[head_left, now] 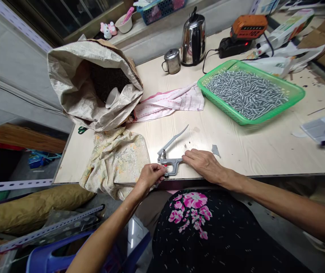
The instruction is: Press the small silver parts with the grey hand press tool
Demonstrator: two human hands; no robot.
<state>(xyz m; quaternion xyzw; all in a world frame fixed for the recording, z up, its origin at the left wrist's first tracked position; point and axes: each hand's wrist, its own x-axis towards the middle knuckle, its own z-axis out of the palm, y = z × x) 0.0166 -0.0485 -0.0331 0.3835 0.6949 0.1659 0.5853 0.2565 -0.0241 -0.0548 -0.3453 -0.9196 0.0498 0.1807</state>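
Note:
A grey hand press (175, 164) with a raised lever, a spring and a small red part lies at the table's front edge. My left hand (152, 176) is closed in a pinch at its jaw end, beside the red part; what the fingertips hold is too small to make out. At the opposite end, the fingers of my right hand (202, 163) are closed on the end of the tool's frame. The lever stands tilted up, untouched. Left of the tool, several small metal pins (125, 154) lie on a patterned cloth (108, 167).
A green basket (253, 122) full of metal pins stands at the right. An open woven sack (74, 79) holding dark contents and a white cup (112, 98) is at the left. Behind are a pink-white towel (174, 101), a steel mug (172, 62), a kettle (193, 38) and an orange battery (249, 27).

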